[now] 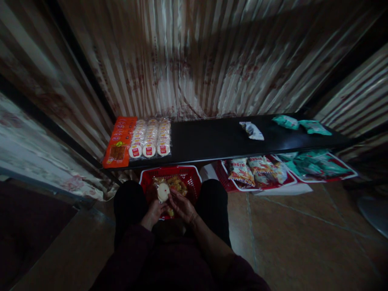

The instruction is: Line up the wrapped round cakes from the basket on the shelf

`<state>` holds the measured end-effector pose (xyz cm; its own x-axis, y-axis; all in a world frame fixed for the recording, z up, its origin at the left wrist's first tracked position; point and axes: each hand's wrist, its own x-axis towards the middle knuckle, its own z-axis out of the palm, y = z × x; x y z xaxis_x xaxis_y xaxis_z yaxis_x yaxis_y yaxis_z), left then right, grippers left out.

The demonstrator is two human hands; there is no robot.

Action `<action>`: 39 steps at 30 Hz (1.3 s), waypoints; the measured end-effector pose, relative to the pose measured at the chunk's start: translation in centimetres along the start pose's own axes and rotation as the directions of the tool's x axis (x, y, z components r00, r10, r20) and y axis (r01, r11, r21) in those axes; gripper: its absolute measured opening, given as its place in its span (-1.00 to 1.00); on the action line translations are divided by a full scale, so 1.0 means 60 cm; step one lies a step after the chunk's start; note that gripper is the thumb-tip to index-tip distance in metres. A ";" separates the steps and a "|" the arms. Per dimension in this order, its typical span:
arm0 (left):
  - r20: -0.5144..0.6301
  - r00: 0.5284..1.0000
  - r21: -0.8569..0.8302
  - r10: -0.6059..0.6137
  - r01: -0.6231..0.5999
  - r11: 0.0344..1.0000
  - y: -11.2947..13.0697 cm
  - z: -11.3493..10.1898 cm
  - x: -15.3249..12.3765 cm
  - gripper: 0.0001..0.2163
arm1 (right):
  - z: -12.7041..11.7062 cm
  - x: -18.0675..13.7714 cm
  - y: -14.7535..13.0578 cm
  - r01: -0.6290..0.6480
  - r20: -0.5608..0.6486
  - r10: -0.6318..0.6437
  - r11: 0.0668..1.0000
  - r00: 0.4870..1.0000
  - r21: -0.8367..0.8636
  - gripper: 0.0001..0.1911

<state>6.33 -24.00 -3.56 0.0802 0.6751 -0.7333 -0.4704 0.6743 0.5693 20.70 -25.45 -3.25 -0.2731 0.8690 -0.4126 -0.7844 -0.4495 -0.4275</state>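
Observation:
Over a red basket (194,180) between the knees, a clear packet of round white rice crackers (163,192) is held up. My left hand (154,213) grips its lower left side, fingers closed. My right hand (182,206) meets the packet's right edge with its fingertips, its fingers fairly long and partly bent. Yellowish wrapped snacks (178,185) lie in the basket below the hands. On the black shelf ahead, similar cracker packets (149,139) stand in three columns, beside a flat orange snack bag (119,141). Dim light blurs the finer detail of the fingers.
Farther right on the black shelf (206,139) lie a white packet (253,131) and two green packets (315,126). Beneath it, one red basket (226,178) holds white-and-orange bags, and another basket (348,176) holds green packets. A striped curtain (194,60) hangs behind.

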 end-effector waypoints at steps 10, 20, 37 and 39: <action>0.050 0.998 -0.008 -0.024 0.025 1.000 0.003 0.001 -0.005 -0.73 | -0.007 0.002 0.000 -0.032 -0.035 0.030 0.999 0.999 -0.031 -0.73; 0.078 0.997 0.029 0.025 -0.028 0.999 -0.003 -0.003 -0.003 -0.93 | -0.009 0.001 0.005 -0.073 -0.047 0.072 0.997 0.996 -0.035 -0.70; -0.027 0.987 0.152 0.157 -0.151 0.977 -0.001 -0.007 -0.001 -0.59 | -0.019 0.013 0.022 -0.009 -0.127 -0.003 0.995 0.992 -0.097 -0.76; -0.039 0.986 0.164 0.160 -0.151 0.975 -0.002 -0.007 0.003 -0.57 | -0.021 0.017 0.022 0.043 -0.119 -0.057 0.993 0.991 -0.113 -0.75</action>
<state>6.03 -24.09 -3.89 -0.0307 0.7618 -0.6470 -0.3262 0.6043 0.7269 20.10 -25.40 -5.25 -0.1600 0.8622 -0.4806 -0.7276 -0.4321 -0.5328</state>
